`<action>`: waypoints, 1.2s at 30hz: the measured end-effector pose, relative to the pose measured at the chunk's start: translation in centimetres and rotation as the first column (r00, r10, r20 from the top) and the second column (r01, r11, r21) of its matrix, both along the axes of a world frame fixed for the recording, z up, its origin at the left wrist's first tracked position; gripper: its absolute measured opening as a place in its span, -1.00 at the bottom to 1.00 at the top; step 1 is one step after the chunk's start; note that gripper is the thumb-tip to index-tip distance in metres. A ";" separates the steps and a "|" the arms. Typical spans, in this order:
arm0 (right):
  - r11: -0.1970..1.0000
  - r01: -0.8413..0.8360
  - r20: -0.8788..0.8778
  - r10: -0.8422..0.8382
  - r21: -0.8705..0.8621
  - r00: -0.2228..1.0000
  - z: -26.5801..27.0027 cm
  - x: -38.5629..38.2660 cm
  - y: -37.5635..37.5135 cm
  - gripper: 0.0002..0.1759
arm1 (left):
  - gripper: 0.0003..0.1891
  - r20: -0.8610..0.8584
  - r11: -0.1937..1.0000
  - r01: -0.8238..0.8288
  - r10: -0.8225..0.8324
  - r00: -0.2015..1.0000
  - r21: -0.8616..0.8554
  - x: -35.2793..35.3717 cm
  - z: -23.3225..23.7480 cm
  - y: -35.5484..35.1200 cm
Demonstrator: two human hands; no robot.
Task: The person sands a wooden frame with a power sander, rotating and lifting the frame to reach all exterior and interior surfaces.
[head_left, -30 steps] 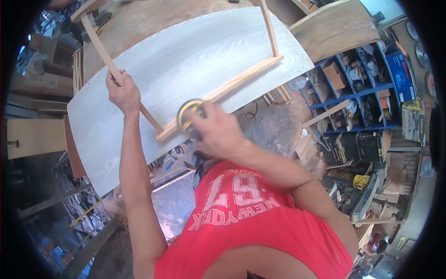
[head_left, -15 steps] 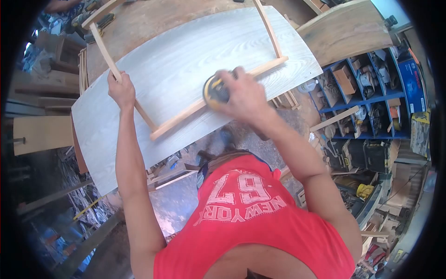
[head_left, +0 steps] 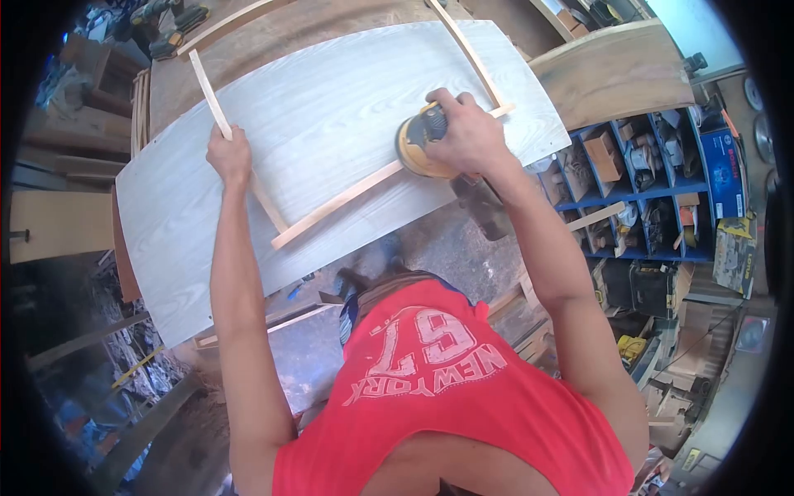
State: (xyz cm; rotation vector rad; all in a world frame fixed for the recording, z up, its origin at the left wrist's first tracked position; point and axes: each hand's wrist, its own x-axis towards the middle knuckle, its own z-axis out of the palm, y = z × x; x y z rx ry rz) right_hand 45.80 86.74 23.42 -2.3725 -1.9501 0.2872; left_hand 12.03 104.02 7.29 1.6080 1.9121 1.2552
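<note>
A light wooden frame [head_left: 335,205] of narrow strips lies across a pale wood-grained panel [head_left: 331,107]. My left hand [head_left: 229,155] is closed around the frame's left side strip. With my right hand [head_left: 470,136] I grip a yellow and black orbital sander [head_left: 413,149] from above. The sander rests on the frame's near strip, toward its right end, and hides part of it. Its underside cannot be seen.
Blue shelving [head_left: 637,194] with tools and small parts stands to the right, with a blue box [head_left: 722,172] beside it. A wide brown plank [head_left: 612,70] lies at the back right. Cordless drills [head_left: 161,25] sit at the back left, and a yellowish board [head_left: 62,223] is at left.
The sander has slid right along the near strip with my right hand, closer to the frame's right corner. My left hand still holds the left strip. The view has shifted slightly.
</note>
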 end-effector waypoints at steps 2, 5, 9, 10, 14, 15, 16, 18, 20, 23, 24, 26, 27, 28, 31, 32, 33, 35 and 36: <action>1.000 0.006 -0.010 -0.006 0.010 1.000 0.1 -0.3 -0.3 -0.21 | -0.68 -0.018 1.000 -0.015 0.015 1.000 0.005 0.1 -0.6 0.2; 0.993 -0.115 -0.047 0.114 -0.008 0.992 0.0 -5.5 -2.3 -0.21 | -0.65 -0.043 1.000 -0.011 0.011 0.999 0.002 -0.4 -2.2 1.0; 0.964 -0.256 -0.116 0.263 0.072 0.958 -1.1 -8.4 -2.3 -0.29 | -0.62 -0.013 1.000 0.027 -0.027 1.000 0.007 -0.9 -3.7 2.0; 0.970 -0.232 -0.101 0.239 0.079 0.966 -0.6 -7.4 -1.9 -0.29 | -0.61 -0.021 0.998 0.053 -0.053 0.998 -0.017 -0.8 -3.4 1.9; 0.991 -0.131 -0.106 0.131 0.008 0.986 0.2 -2.4 0.3 -0.26 | -0.60 -0.102 0.994 0.044 -0.055 0.993 -0.105 -0.6 -2.9 1.3; 0.998 -0.068 -0.108 0.067 -0.004 0.992 0.4 -0.5 0.7 -0.24 | -0.60 -0.099 0.993 0.044 -0.055 0.994 -0.109 -0.6 -2.9 1.2; 1.000 -0.008 -0.110 0.006 -0.018 0.994 0.5 1.6 1.2 -0.22 | -0.60 -0.083 0.987 0.035 -0.048 0.995 -0.159 -0.5 -3.0 1.0; 0.996 0.084 -0.055 -0.086 -0.042 0.995 0.4 5.6 2.0 -0.18 | -0.60 -0.070 0.975 0.009 -0.025 0.997 -0.221 -0.4 -3.5 0.9; 0.983 0.179 -0.033 -0.181 -0.046 0.983 0.4 9.6 2.4 -0.15 | -0.58 -0.052 0.982 0.039 -0.049 0.997 -0.185 -0.7 -3.8 1.1; 0.959 0.280 -0.015 -0.281 -0.033 0.960 0.1 15.8 3.1 -0.09 | -0.57 -0.074 0.984 0.019 -0.032 0.997 -0.175 -1.1 -5.0 1.6; 0.947 0.321 -0.006 -0.321 -0.036 0.947 0.0 17.8 3.3 -0.07 | -0.57 -0.082 0.983 0.014 -0.029 0.996 -0.182 -1.0 -4.6 1.3; 0.949 0.316 -0.029 -0.316 -0.028 0.948 -0.2 22.1 3.8 -0.07 | -0.57 -0.034 0.975 0.018 -0.026 0.999 -0.222 -0.1 -3.2 0.8; 0.948 0.317 -0.051 -0.317 -0.016 0.947 0.0 22.9 3.8 -0.07 | -0.57 -0.041 0.973 0.012 -0.022 0.999 -0.229 0.1 -2.9 0.6; 0.949 0.314 -0.057 -0.315 -0.026 0.947 -0.2 23.3 3.6 -0.07 | -0.59 -0.035 0.973 0.013 -0.022 0.999 -0.229 0.3 -2.6 0.5; 0.961 0.272 -0.046 -0.275 -0.049 0.960 0.2 23.0 3.3 -0.11 | -0.63 -0.017 0.976 0.025 -0.029 0.999 -0.214 0.7 -2.2 0.5; 0.976 0.216 -0.009 -0.216 -0.010 0.976 -0.1 21.6 2.7 -0.13 | -0.66 0.003 0.980 0.039 -0.039 0.999 -0.198 0.7 -2.2 0.5; 0.988 0.155 0.028 -0.156 0.024 0.987 -0.2 19.8 2.1 -0.16 | -0.66 -0.006 0.979 0.030 -0.032 0.999 -0.204 0.7 -2.2 0.4; 0.997 0.079 -0.005 -0.079 0.015 0.997 0.3 15.7 1.3 -0.19 | -0.70 0.013 0.980 0.047 -0.046 0.999 -0.193 0.8 -2.1 0.4; 1.000 0.010 -0.025 -0.010 0.017 1.000 0.4 13.4 0.8 -0.22 | -0.70 -0.003 0.979 0.043 -0.045 0.999 -0.200 0.7 -2.2 0.4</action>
